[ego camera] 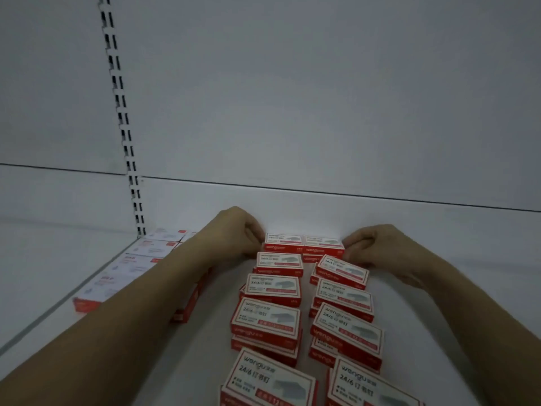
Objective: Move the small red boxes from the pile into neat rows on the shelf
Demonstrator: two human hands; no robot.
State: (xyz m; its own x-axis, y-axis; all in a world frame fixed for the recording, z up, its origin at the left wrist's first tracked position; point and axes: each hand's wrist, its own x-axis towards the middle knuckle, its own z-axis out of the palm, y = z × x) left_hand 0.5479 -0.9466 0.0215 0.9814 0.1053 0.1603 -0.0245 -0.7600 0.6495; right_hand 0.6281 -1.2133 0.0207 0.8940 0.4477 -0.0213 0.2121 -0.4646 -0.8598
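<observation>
Two rows of red boxes (265,323) nearest us on the shelf (468,288), our left hand (234,230) and right hand (371,247), fingers curled, pinching the rearmost pair (304,243) from either side

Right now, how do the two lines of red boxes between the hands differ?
The left line sits fairly straight, its stacks squared up; the right line is crooked, its boxes twisted and its stacks shifted. At the back, the left hand touches the left line's end, the right hand the right's. Both hold the same red-and-white boxes, stacked on the white shelf.
</observation>
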